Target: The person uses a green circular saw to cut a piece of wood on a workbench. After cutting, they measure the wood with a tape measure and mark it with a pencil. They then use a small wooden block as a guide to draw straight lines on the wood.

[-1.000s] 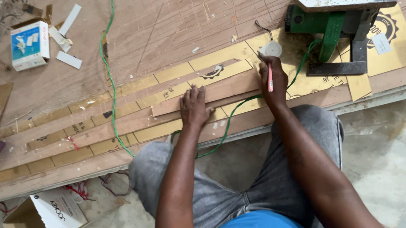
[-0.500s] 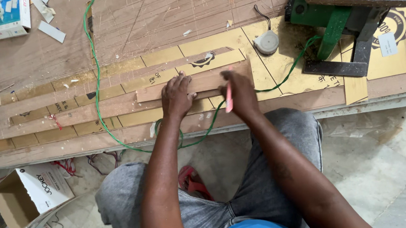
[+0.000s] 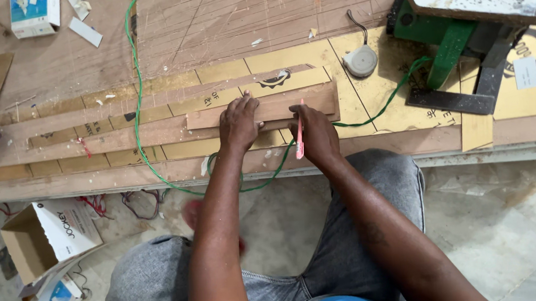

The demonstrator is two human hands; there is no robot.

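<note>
two hands working on a short wooden strip at the edge of a workbench

the left hand is pressing flat, fingers spread, on the wooden strip, which is lying on longer strips near the front edge of the workbench. the right hand is gripping a pink pencil against the strip's near edge. a green cable is looping under both wrists, and a tape measure is sitting just beyond.

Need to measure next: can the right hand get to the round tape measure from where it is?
Probably yes: the tape measure lies uncovered on the board just beyond the right hand, though that hand holds a pink pencil.
</note>
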